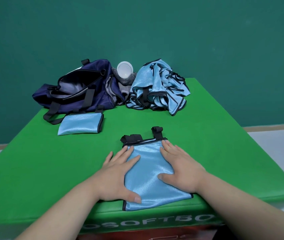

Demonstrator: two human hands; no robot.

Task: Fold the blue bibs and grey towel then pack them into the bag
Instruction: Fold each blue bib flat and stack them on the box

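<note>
A light blue bib (148, 172) with black trim lies partly folded at the near edge of the green box, its black straps pointing away from me. My left hand (118, 175) lies flat on its left side and my right hand (181, 168) lies flat on its right side, fingers spread, holding nothing. One folded blue bib (80, 125) rests in front of the open navy bag (75, 90). A heap of unfolded blue bibs (158, 87) sits at the back right. The grey towel (124, 84) is bunched between bag and heap.
A white round lid or cup (125, 69) sits on the grey towel. The green padded box top (42, 161) drops off at the near edge and at both sides. A dark green wall stands behind.
</note>
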